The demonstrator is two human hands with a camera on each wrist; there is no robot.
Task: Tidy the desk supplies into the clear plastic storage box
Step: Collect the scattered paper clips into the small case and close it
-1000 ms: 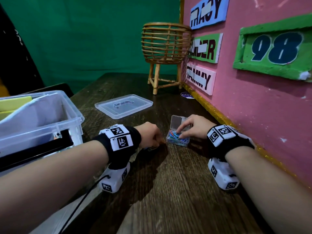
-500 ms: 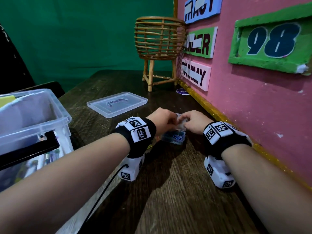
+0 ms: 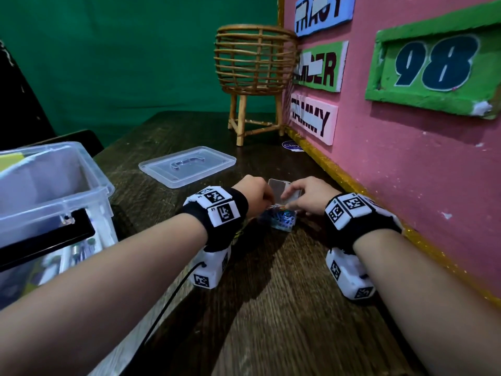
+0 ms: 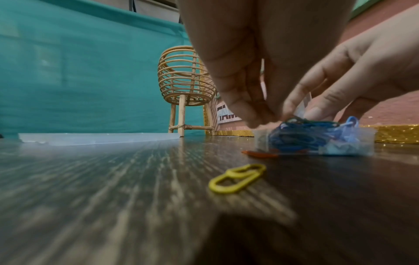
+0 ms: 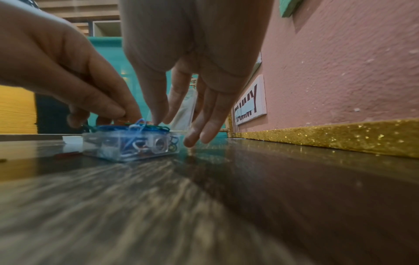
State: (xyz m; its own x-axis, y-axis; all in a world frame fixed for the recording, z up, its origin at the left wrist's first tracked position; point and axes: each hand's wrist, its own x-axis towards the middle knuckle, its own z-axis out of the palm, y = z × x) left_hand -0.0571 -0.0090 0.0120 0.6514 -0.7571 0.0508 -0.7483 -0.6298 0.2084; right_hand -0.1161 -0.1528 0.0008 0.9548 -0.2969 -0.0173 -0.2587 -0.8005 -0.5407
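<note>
Signs on the pink wall [image 3: 406, 164], top to bottom: "TRACY" [image 3: 322, 12], a partly covered one ending "DER" [image 3: 321, 67], "TAMMY" [image 3: 311, 119]; a green frame [image 3: 433, 63] read "98". A blue sticker [image 3: 291, 146] at the wall's foot began "Clay".

Paperclip case [image 3: 282, 219]: small, clear, lid raised, near the desk's right edge by the gold trim [image 5: 328, 138]. Loose on the desk [image 3: 284, 308] just left of it: a yellow paperclip [image 4: 238, 178] and an orange one [image 4: 260, 154].

Storage box [image 3: 54, 191]: open, at the left edge, well apart from the case; bare wood lay between. Its lid [image 3: 187, 166] lay flat toward the far edge, before a wicker stand [image 3: 254, 74].

Left hand [image 3: 253, 195]: fingertips bunched over the case's clips; whether it pinched one could not be told.

Right hand [image 3: 309, 195]: fingers extended downward, tips on the heaped clips and beside the case, gripping nothing.
</note>
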